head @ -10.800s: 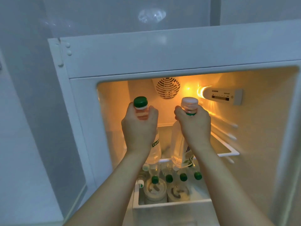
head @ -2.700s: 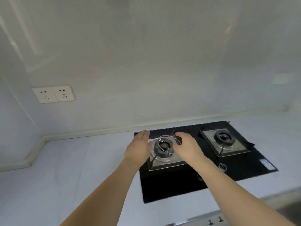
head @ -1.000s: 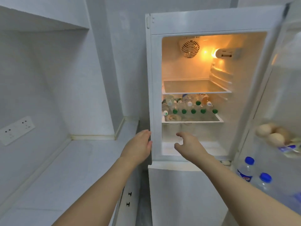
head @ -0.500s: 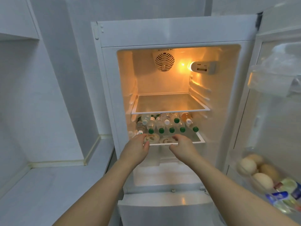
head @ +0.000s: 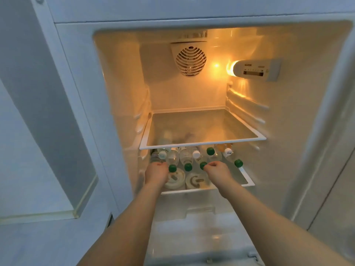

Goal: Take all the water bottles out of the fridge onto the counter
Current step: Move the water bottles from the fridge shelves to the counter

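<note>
Several clear water bottles (head: 185,157) lie on the fridge's lower shelf (head: 247,182), their green and white caps facing me. My left hand (head: 156,172) reaches in at the left of the row. Its curled fingers and thumb close on the neck of a green-capped bottle (head: 172,168). Further right, my right hand (head: 218,171) pinches the green cap of another bottle (head: 203,165). More capped bottles lie between and beside my hands, partly hidden under the upper shelf.
Two round lidded tubs (head: 196,182) stand at the front of the lower shelf, under my hands. The glass upper shelf (head: 203,141) hangs just above the bottles. A white counter (head: 38,237) lies to the left of the fridge. A control panel (head: 255,71) juts out at the upper right.
I have turned from the stove back to the fridge and stepped close. Both empty hands have moved onto the lower shelf and closed on two green-capped bottles.
</note>
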Demonstrator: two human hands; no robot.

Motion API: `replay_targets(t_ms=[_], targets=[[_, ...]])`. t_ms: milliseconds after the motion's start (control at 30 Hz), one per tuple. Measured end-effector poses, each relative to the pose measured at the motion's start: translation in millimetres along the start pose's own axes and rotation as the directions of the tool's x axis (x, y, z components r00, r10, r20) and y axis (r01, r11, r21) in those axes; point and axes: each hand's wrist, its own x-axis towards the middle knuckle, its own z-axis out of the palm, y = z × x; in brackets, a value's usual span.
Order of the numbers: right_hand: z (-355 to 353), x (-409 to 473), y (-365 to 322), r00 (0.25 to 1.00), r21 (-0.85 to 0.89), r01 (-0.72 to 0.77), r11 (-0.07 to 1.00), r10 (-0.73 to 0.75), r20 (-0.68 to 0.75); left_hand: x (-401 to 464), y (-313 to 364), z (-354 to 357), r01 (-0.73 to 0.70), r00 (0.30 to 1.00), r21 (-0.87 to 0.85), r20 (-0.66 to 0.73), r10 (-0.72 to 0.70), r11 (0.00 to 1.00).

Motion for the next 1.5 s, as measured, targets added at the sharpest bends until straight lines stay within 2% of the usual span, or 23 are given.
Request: replay_targets(t_ms=[67,267,433,567,867,967,1100,1233,1500], targets=[[12.9,29.5,-4.8,0.999,0.059,-0.049,0.997,0.048,0.009,33.2,-2.5,14.3,0.075,0.997,-0.072,-0.004,-0.075,0.995],[57.0,90.7,-8.3,0.985,0.237,-0.173,0.956,0.166,0.047,81.5,-1.8,41.1,0.155,0.986,-0.216,-0.024,-0.164,0.964],[71.6,121.9,-9.9,0.968,0.333,-0.25,0.909,0.245,0.057,101.0,-5.2,48.9,0.158,0.983,-0.146,-0.07,-0.17,0.976],[77.2,135.4,-8.4,0.969,0.372,-0.243,0.896,0.238,0.059,110.6,-4.5,53.2,0.124,0.984,-0.125,-0.113,-0.139,0.984],[76.1,116.9,4.3,0.982,0.328,-0.189,0.926,0.188,0.033,90.9,-8.7,53.3,0.078,0.979,-0.081,-0.182,-0.091,0.994],[79.0,101.8,18.3,0.98,0.302,-0.177,0.937,0.197,-0.034,71.9,-16.7,49.5,0.07,0.978,0.0,-0.199,-0.069,0.998],[68.6,76.8,27.6,0.985,0.276,-0.066,0.959,0.107,-0.138,45.4,-30.9,41.1,-0.014,0.978,0.03,-0.207,0.02,0.999],[48.4,46.9,30.5,0.968,0.292,0.027,0.956,0.049,-0.248,22.6,-35.0,37.4,-0.02,0.982,-0.133,-0.191,-0.006,0.991],[-0.5,-10.8,25.2,0.89,0.254,0.147,0.956,-0.015,-0.456,-29.8,-20.2,19.5,-0.003,0.943,-0.433,-0.3,-0.141,0.901]])
